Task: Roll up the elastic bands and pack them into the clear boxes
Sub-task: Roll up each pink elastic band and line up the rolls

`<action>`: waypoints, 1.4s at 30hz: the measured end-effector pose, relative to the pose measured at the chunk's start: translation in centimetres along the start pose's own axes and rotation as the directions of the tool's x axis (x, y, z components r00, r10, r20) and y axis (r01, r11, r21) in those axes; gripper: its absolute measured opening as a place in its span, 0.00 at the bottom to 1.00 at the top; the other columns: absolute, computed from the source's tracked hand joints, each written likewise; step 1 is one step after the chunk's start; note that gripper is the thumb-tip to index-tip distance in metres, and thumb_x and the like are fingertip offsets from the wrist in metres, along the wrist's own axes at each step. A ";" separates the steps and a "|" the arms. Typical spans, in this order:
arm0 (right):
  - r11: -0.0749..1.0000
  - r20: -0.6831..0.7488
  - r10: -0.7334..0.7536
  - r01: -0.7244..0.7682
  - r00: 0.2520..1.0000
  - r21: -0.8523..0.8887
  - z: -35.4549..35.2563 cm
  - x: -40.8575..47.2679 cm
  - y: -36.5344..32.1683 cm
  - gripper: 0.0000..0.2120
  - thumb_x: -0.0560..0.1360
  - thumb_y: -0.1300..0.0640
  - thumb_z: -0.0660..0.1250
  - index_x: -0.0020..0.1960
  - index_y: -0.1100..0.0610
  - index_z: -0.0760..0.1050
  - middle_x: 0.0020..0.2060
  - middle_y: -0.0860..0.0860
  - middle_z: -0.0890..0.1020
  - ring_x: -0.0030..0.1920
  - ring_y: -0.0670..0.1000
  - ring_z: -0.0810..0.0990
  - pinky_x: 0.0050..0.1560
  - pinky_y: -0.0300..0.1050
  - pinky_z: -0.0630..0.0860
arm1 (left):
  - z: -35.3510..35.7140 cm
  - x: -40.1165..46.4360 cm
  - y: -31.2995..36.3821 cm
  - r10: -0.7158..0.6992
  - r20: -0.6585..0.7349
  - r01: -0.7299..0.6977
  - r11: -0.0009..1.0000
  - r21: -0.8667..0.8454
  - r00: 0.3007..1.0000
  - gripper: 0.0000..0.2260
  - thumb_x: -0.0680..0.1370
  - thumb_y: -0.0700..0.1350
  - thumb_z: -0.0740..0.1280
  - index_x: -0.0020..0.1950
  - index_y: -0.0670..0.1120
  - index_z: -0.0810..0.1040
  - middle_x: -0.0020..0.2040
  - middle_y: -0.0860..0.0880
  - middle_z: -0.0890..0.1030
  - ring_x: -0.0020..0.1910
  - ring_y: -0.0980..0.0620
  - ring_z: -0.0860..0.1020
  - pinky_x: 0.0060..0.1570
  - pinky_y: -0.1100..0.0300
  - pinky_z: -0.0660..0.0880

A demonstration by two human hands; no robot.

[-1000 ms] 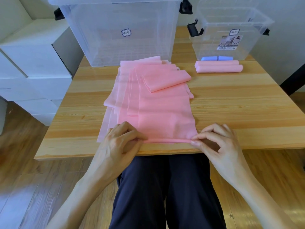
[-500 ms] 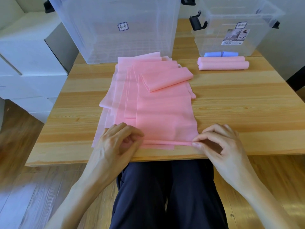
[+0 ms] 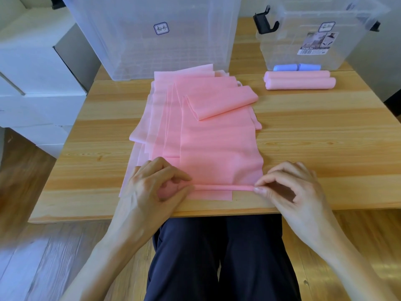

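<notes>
Several flat pink elastic bands [image 3: 165, 118] lie stacked lengthwise on the wooden table [image 3: 325, 148]. The top pink band [image 3: 219, 153] has its far end folded over and its near edge turned into a thin roll [image 3: 223, 187]. My left hand [image 3: 152, 190] pinches the roll's left end. My right hand [image 3: 288, 187] pinches its right end between thumb and forefinger. Two finished pink rolls [image 3: 299, 81] lie at the back right, in front of a small clear box [image 3: 314, 38] holding blue rolls [image 3: 297, 67]. A large clear box [image 3: 152, 33] stands behind the stack.
White cabinets [image 3: 32, 72] stand left of the table. My dark-trousered legs [image 3: 217, 257] are below the table's near edge [image 3: 86, 217]. Black latches [image 3: 263, 23] stick out from the small box. Wooden floor shows on both sides.
The near edge of the top band has been rolled a little farther from the table edge, uncovering a lower band's end in front of it. Both hands stay on the roll's ends.
</notes>
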State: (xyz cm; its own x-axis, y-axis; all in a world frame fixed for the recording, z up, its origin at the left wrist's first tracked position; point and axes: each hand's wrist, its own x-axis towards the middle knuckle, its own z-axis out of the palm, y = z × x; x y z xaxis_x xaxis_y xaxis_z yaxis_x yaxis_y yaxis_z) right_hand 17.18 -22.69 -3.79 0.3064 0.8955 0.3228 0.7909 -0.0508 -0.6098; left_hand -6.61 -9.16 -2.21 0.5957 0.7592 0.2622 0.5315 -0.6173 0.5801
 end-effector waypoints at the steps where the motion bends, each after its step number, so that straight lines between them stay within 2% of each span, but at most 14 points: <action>1: 1.000 0.001 -0.007 0.007 1.000 -0.007 0.0 0.0 0.0 0.11 0.73 0.42 0.65 0.43 0.47 0.81 0.41 0.40 0.77 0.49 0.44 0.73 0.55 0.33 0.60 | 0.0 0.0 0.0 0.007 -0.008 -0.007 1.000 0.004 1.000 0.03 0.73 0.53 0.71 0.44 0.56 0.83 0.41 0.61 0.74 0.45 0.66 0.72 0.51 0.75 0.63; 4: 1.000 0.009 -0.001 0.001 1.000 0.000 -0.1 0.0 0.2 0.11 0.72 0.40 0.66 0.44 0.45 0.82 0.42 0.40 0.77 0.49 0.44 0.72 0.56 0.35 0.61 | 0.2 -0.2 -0.3 0.029 -0.007 -0.029 1.000 0.006 1.000 0.04 0.74 0.53 0.70 0.44 0.56 0.83 0.42 0.60 0.75 0.45 0.64 0.73 0.52 0.75 0.62; 8: 0.999 0.007 -0.016 0.016 1.000 -0.029 0.1 0.3 0.5 0.14 0.75 0.42 0.63 0.45 0.49 0.83 0.42 0.40 0.76 0.49 0.43 0.71 0.55 0.37 0.62 | 0.2 -0.3 -0.4 0.002 0.005 -0.002 1.000 -0.026 1.000 0.07 0.74 0.60 0.71 0.45 0.58 0.83 0.43 0.60 0.75 0.45 0.63 0.73 0.53 0.76 0.62; 11: 0.998 0.025 -0.025 0.026 0.999 -0.062 0.1 0.3 0.4 0.15 0.77 0.43 0.60 0.46 0.50 0.82 0.41 0.41 0.76 0.48 0.44 0.70 0.54 0.37 0.62 | 0.1 -0.1 -0.3 0.014 0.006 -0.013 1.000 -0.016 1.000 0.05 0.75 0.56 0.72 0.43 0.57 0.83 0.41 0.60 0.75 0.44 0.63 0.73 0.53 0.75 0.62; 15: 0.997 0.082 -0.019 0.026 0.996 -0.075 -0.6 -0.3 0.1 0.13 0.78 0.42 0.58 0.44 0.45 0.79 0.41 0.39 0.75 0.50 0.43 0.71 0.55 0.37 0.62 | -0.1 -0.5 -0.2 0.032 0.074 -0.030 0.999 -0.023 0.997 0.08 0.75 0.59 0.65 0.42 0.59 0.81 0.41 0.60 0.75 0.45 0.62 0.73 0.51 0.72 0.65; 19: 0.999 0.096 0.025 -0.020 0.995 -0.050 -1.0 -0.7 -0.4 0.09 0.75 0.39 0.61 0.42 0.42 0.75 0.44 0.39 0.77 0.49 0.41 0.71 0.54 0.32 0.60 | -0.3 -0.8 -0.2 0.019 0.101 -0.016 0.999 -0.035 0.995 0.09 0.75 0.60 0.64 0.43 0.60 0.81 0.44 0.58 0.77 0.46 0.61 0.74 0.50 0.71 0.66; 22: 0.999 0.052 0.040 -0.038 0.998 -0.035 -0.8 -0.4 -0.3 0.08 0.72 0.38 0.64 0.40 0.41 0.74 0.43 0.40 0.77 0.47 0.40 0.72 0.53 0.29 0.59 | -0.3 -0.7 0.1 -0.008 0.096 0.014 0.998 -0.054 0.995 0.03 0.74 0.56 0.68 0.44 0.60 0.79 0.46 0.58 0.77 0.46 0.58 0.75 0.50 0.69 0.67; 24: 0.999 0.008 0.028 -0.028 1.000 -0.032 -0.6 -0.3 0.0 0.09 0.71 0.38 0.64 0.39 0.42 0.76 0.38 0.42 0.76 0.46 0.41 0.71 0.53 0.31 0.60 | -0.3 -0.7 0.1 -0.023 0.084 0.028 0.998 -0.056 0.996 0.01 0.74 0.53 0.70 0.43 0.59 0.79 0.45 0.58 0.77 0.46 0.57 0.75 0.50 0.70 0.66; 27: 1.000 -0.040 0.004 -0.005 0.999 -0.031 -0.5 -0.6 0.4 0.12 0.71 0.38 0.65 0.42 0.43 0.82 0.38 0.41 0.76 0.47 0.41 0.71 0.53 0.35 0.61 | -0.3 -1.0 0.0 -0.018 0.044 0.019 1.000 -0.020 0.999 0.02 0.75 0.50 0.74 0.44 0.57 0.82 0.42 0.59 0.76 0.46 0.60 0.74 0.51 0.74 0.65; 30: 1.000 -0.060 0.008 -0.008 0.998 -0.001 -0.4 -1.0 0.4 0.12 0.70 0.37 0.68 0.44 0.43 0.83 0.40 0.40 0.76 0.49 0.42 0.71 0.54 0.35 0.62 | -0.2 -1.2 -0.1 -0.025 0.033 0.025 1.000 0.005 0.999 0.07 0.73 0.57 0.69 0.46 0.57 0.84 0.45 0.60 0.76 0.47 0.59 0.74 0.52 0.75 0.64; 32: 0.999 -0.065 0.023 -0.021 0.998 0.039 -0.2 -1.0 0.4 0.12 0.71 0.38 0.69 0.45 0.46 0.84 0.40 0.40 0.76 0.49 0.42 0.71 0.54 0.39 0.64 | 0.0 -1.2 -0.1 -0.037 0.030 0.037 0.999 -0.007 0.999 0.07 0.74 0.58 0.69 0.46 0.58 0.84 0.45 0.60 0.76 0.48 0.59 0.75 0.51 0.74 0.64; 34: 0.999 -0.068 0.009 -0.006 0.998 0.038 -0.1 -1.0 0.4 0.13 0.74 0.40 0.67 0.45 0.47 0.84 0.40 0.41 0.76 0.48 0.43 0.71 0.53 0.41 0.65 | -0.1 -1.1 0.1 -0.020 0.029 0.020 1.000 -0.009 0.999 0.04 0.76 0.56 0.71 0.45 0.57 0.84 0.44 0.60 0.76 0.48 0.58 0.75 0.51 0.73 0.65; 37: 1.000 -0.068 -0.012 0.014 0.998 0.023 -0.1 -1.2 0.5 0.15 0.75 0.43 0.63 0.47 0.50 0.84 0.40 0.42 0.77 0.49 0.43 0.71 0.53 0.40 0.65 | -0.3 -1.1 0.3 0.012 0.047 -0.012 1.000 -0.013 0.999 0.07 0.77 0.56 0.69 0.44 0.55 0.83 0.43 0.60 0.76 0.48 0.59 0.75 0.52 0.73 0.65; 42: 1.000 -0.061 0.014 -0.014 0.998 0.010 0.0 -1.3 0.2 0.11 0.76 0.43 0.66 0.45 0.49 0.81 0.40 0.42 0.76 0.47 0.48 0.72 0.51 0.42 0.67 | -0.2 -1.3 0.6 0.001 -0.003 -0.001 0.999 -0.034 1.000 0.05 0.75 0.53 0.70 0.47 0.55 0.83 0.41 0.61 0.78 0.44 0.56 0.77 0.51 0.70 0.68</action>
State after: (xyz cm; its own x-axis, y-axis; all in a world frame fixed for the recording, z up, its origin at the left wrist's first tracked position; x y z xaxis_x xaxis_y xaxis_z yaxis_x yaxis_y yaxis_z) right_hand 16.99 -23.86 -4.30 0.3495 0.8661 0.3574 0.7815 -0.0590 -0.6211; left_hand -7.21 -10.48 -2.12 0.5947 0.7591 0.2649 0.5100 -0.6109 0.6056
